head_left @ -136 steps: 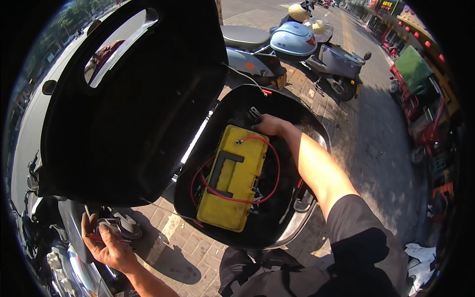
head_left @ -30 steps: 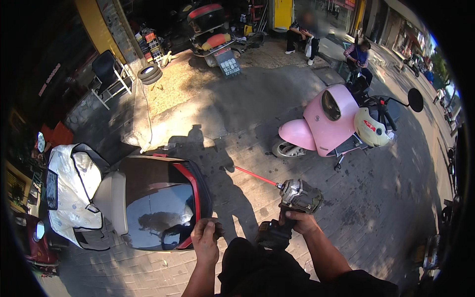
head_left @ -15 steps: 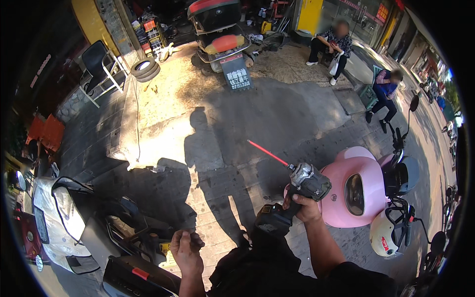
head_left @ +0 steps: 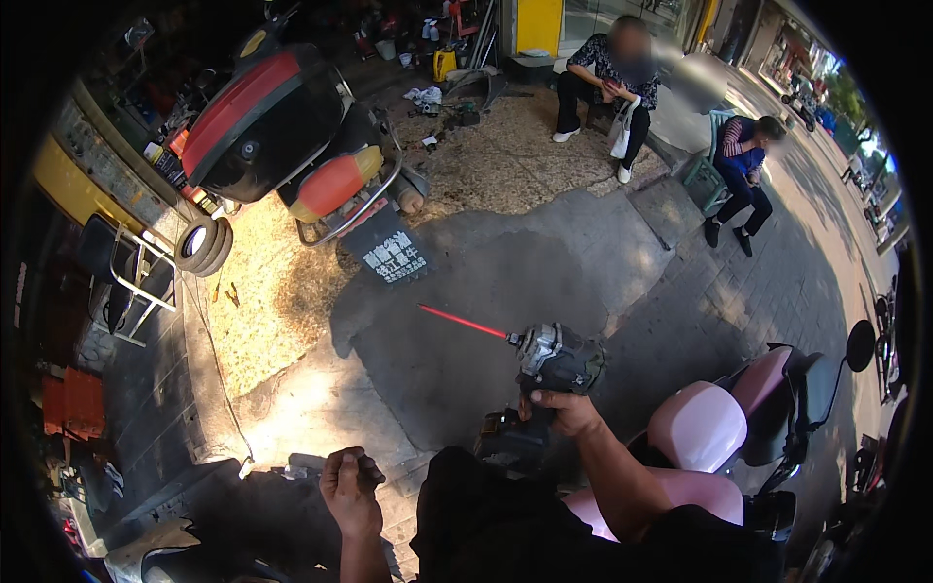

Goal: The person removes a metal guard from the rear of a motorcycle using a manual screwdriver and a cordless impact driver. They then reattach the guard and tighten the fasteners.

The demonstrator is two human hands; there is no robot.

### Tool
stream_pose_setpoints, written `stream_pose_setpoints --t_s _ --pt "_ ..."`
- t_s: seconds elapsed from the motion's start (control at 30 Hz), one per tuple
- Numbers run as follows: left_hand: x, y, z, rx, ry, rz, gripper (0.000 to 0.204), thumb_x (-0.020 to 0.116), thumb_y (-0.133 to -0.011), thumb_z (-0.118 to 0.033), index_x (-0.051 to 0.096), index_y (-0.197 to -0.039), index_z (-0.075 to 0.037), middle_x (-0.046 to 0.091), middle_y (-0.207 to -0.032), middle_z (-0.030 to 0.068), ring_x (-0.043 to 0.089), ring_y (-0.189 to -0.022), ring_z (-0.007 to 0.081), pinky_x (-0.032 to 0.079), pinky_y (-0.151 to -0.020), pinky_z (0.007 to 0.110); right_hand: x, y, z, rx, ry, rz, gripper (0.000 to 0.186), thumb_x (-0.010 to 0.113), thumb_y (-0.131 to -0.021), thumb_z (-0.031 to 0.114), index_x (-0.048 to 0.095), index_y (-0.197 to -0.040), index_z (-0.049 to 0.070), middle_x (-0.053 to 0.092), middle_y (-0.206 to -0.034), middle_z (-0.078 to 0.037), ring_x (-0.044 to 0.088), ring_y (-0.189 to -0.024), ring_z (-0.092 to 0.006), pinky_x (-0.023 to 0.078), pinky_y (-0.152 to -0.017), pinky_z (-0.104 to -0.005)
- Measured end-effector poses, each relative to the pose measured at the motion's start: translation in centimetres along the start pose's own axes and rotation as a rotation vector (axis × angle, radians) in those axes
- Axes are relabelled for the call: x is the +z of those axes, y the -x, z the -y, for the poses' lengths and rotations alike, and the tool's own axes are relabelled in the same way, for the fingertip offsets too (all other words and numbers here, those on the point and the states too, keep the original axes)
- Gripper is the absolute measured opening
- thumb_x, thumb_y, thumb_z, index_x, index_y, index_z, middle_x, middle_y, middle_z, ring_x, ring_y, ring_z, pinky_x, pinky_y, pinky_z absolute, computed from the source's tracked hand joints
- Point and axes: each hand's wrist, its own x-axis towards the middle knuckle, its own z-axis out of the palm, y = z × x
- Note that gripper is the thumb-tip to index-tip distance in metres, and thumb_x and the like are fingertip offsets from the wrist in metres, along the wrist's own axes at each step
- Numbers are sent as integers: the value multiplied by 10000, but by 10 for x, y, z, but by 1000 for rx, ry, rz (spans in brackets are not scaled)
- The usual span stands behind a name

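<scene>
My right hand is wrapped round the grip of a cordless impact driver, dark with a grey metal nose. A long red bit sticks out of its chuck, pointing left and slightly away from me. The bit's tip touches nothing. At lower left, my left hand is raised with its fingers curled. Something small and dark shows at its fingertips, too unclear to name. Ahead stands a red and black scooter with a rear box and a dark mudflap.
A pink scooter stands close at my right. Two people sit at the far right, one on a green chair. Stacked tyres and a metal-framed chair are at the left. A cable runs along the ground.
My view has moved forward and turned right. The red and black scooter looks larger and farther left; the pink scooter has slid lower. Both hands keep their grips.
</scene>
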Motion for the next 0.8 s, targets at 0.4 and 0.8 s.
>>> stream_pose_setpoints --t_s 0.4,0.8 --pt "403 -364 24 -455 425 373 346 565 -953 -333 556 -1155 -52 627 -943 98 639 -829 232 539 -709 386 -79 -326 199 23 237 -34 377 731 -746 38 589 -1095 25 628 -897 -64 624 -736 -187 528 -648 -329" --pt "618 -674 4 -457 542 -42 188 494 -967 -244 570 -1006 -77 613 -867 72 561 -721 218 475 -628 370 -103 -708 391 39 811 323 399 720 -790 30 584 -1165 45 644 -1064 -70 627 -940 -181 543 -784 -323"
